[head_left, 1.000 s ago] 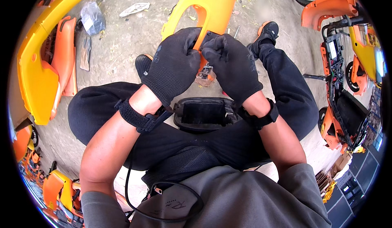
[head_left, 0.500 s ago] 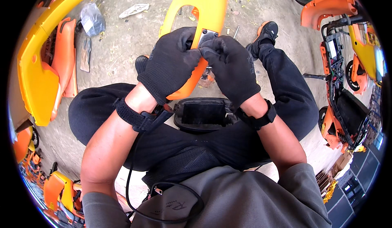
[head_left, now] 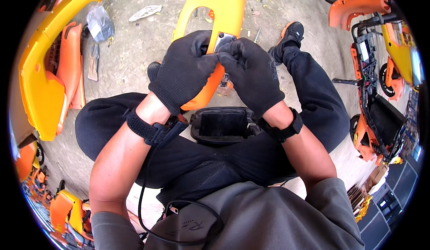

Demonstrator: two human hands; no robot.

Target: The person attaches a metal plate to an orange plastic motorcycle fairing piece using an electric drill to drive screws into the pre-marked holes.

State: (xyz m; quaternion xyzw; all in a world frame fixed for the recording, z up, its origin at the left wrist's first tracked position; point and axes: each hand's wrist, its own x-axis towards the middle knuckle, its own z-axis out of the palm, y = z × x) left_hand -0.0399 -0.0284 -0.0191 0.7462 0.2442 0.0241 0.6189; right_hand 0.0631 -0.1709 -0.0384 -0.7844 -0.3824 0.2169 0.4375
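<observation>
A yellow plastic body panel [head_left: 230,8] with a large oval opening and an orange lower part [head_left: 207,93] stands in front of me. Black work gloves cover both my hands. My left hand [head_left: 182,73] is closed around the panel's left side, its thumb reaching toward the middle. A small grey metal plate [head_left: 223,39] with dark bolt heads sits on the panel. Beside that plate, my right hand [head_left: 254,75] is closed in a pinch; its fingertips hide whatever lies between them. Below the hands, between my legs, is a black open-topped plastic case [head_left: 221,124].
Large yellow [head_left: 38,95] and orange panels [head_left: 70,66] stand at the left, near a clear plastic bag [head_left: 100,23]. A thin metal tool [head_left: 257,34] lies on the concrete floor. Partly built vehicle frames [head_left: 369,79] stand at the right. A black cable [head_left: 141,198] hangs by my left arm.
The view has shifted slightly, and the panel sits a little further left in it. Both hands stay at the metal plate, with only slight finger movement on the right.
</observation>
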